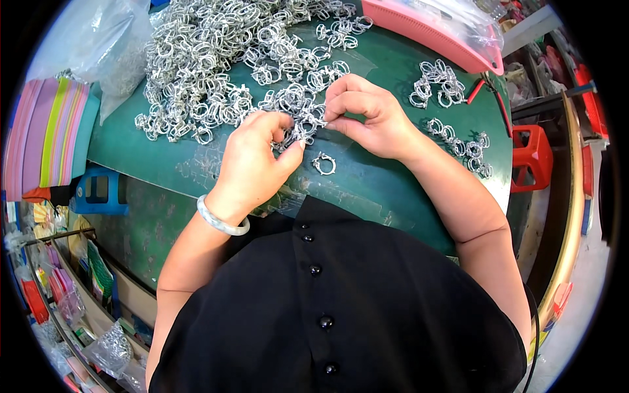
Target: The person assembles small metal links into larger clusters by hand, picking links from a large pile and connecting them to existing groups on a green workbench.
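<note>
A: Silver ring piece (pixel 303 128), small, pinched between both hands over the green desk (pixel 393 65), just in front of the big heap of silver rings (pixel 209 65).

B: Grip, left hand (pixel 252 160)?

A: Thumb and fingers clenched on the piece. Right hand (pixel 367 118) likewise, fingertips closed on its other side (exact hold partly hidden by the fingers).

B: Nearby?

A: One loose ring (pixel 324 164) lies on the desk just below the hands. Two small clusters of rings (pixel 436 82) sit at right, near red-handled pliers (pixel 488 92). Pink tray (pixel 426 33) at the far edge. Pale bangle (pixel 221 223) on the left wrist.
</note>
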`<action>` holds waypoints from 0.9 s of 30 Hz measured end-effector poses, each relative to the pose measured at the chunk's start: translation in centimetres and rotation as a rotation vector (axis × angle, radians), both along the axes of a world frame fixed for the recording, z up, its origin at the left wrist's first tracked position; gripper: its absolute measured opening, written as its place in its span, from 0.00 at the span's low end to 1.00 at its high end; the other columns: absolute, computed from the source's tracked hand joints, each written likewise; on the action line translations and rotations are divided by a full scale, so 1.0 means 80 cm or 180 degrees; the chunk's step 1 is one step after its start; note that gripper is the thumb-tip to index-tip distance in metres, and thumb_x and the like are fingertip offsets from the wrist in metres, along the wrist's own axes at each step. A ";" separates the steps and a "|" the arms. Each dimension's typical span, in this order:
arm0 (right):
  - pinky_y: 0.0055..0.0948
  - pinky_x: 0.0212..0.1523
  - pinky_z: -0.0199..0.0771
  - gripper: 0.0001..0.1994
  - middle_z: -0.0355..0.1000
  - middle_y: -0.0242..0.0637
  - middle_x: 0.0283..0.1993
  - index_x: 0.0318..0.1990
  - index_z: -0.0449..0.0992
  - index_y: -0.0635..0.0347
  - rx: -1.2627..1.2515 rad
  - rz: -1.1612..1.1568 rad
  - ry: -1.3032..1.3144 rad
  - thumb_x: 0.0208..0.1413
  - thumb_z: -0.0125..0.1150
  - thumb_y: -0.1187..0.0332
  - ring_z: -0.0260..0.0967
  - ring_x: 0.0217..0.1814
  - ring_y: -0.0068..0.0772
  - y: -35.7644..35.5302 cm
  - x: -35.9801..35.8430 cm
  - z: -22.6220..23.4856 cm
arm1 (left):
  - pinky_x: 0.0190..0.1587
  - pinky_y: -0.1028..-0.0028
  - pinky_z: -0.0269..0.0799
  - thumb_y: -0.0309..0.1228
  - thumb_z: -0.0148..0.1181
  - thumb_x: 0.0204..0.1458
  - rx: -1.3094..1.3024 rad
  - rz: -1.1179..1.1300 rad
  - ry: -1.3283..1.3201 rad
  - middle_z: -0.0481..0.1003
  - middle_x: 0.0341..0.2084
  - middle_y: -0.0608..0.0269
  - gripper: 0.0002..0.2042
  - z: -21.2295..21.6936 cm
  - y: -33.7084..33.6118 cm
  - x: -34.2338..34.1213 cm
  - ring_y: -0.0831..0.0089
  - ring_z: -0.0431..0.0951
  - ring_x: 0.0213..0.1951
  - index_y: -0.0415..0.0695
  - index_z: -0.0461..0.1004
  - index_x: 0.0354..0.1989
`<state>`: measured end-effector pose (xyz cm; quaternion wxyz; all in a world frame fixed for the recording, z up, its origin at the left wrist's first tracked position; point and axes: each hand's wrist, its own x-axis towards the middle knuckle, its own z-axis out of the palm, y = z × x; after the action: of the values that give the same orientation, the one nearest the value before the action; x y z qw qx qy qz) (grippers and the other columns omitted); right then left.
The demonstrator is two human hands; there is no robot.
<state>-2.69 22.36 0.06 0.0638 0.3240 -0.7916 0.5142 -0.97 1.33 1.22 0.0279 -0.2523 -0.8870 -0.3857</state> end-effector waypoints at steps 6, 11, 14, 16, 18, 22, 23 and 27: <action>0.19 0.32 0.68 0.05 0.69 0.30 0.28 0.32 0.69 0.63 -0.1179 0.0381 -0.1980 0.53 0.54 0.71 0.67 0.27 0.20 -0.004 0.004 0.003 | 0.24 0.82 0.63 0.22 0.61 0.40 0.0924 0.0078 -0.0325 0.68 0.24 0.69 0.20 0.003 0.004 -0.005 0.82 0.65 0.23 0.42 0.70 0.46; 0.20 0.32 0.69 0.06 0.70 0.31 0.28 0.32 0.69 0.63 -0.1479 0.0515 -0.2776 0.54 0.54 0.70 0.68 0.28 0.21 -0.004 0.006 0.011 | 0.28 0.83 0.65 0.22 0.60 0.43 0.1368 -0.0223 -0.0492 0.71 0.28 0.67 0.18 -0.005 0.007 -0.008 0.83 0.68 0.27 0.41 0.70 0.45; 0.21 0.33 0.70 0.06 0.70 0.33 0.30 0.35 0.69 0.63 -0.1561 0.0668 -0.2940 0.54 0.52 0.70 0.69 0.30 0.22 0.000 0.004 0.006 | 0.31 0.83 0.66 0.23 0.60 0.44 0.1642 -0.0286 -0.0748 0.72 0.30 0.67 0.16 -0.007 0.008 -0.009 0.83 0.70 0.30 0.38 0.70 0.45; 0.22 0.33 0.71 0.06 0.70 0.34 0.31 0.37 0.69 0.64 -0.1583 0.0767 -0.2945 0.55 0.52 0.70 0.69 0.32 0.23 0.000 0.004 0.004 | 0.32 0.83 0.66 0.23 0.59 0.45 0.1786 -0.0261 -0.0941 0.73 0.30 0.66 0.16 -0.005 0.009 -0.008 0.83 0.70 0.31 0.37 0.70 0.44; 0.22 0.35 0.71 0.05 0.70 0.35 0.32 0.37 0.68 0.64 -0.1672 0.0889 -0.2772 0.54 0.52 0.72 0.69 0.32 0.23 -0.002 0.004 0.002 | 0.33 0.82 0.67 0.24 0.59 0.45 0.2289 -0.0040 -0.1906 0.73 0.29 0.67 0.14 0.001 0.010 -0.006 0.82 0.70 0.31 0.36 0.71 0.42; 0.23 0.39 0.70 0.07 0.70 0.34 0.36 0.40 0.68 0.64 -0.1620 0.1089 -0.2341 0.53 0.53 0.75 0.69 0.35 0.23 -0.003 0.000 -0.007 | 0.33 0.83 0.64 0.21 0.58 0.46 0.2291 -0.0051 -0.1796 0.69 0.27 0.68 0.13 0.006 0.014 -0.002 0.83 0.66 0.28 0.36 0.71 0.42; 0.23 0.39 0.70 0.07 0.70 0.34 0.36 0.40 0.68 0.64 -0.1619 0.1089 -0.2343 0.53 0.53 0.75 0.69 0.35 0.23 -0.003 0.001 -0.007 | 0.32 0.84 0.63 0.21 0.58 0.45 0.1901 -0.0185 -0.0983 0.68 0.27 0.68 0.12 0.001 0.013 -0.004 0.83 0.66 0.29 0.37 0.72 0.41; 0.25 0.40 0.70 0.10 0.70 0.36 0.36 0.42 0.69 0.67 -0.1802 0.0915 -0.2306 0.51 0.52 0.78 0.68 0.36 0.24 -0.005 0.003 -0.005 | 0.27 0.82 0.64 0.21 0.61 0.40 0.1538 -0.0255 0.0062 0.70 0.25 0.66 0.12 -0.003 0.015 -0.005 0.80 0.67 0.24 0.41 0.74 0.37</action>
<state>-2.49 21.99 -0.35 -0.2021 0.2001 -0.5389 0.7929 -1.38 2.51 0.98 0.0807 -0.2770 -0.7579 -0.5850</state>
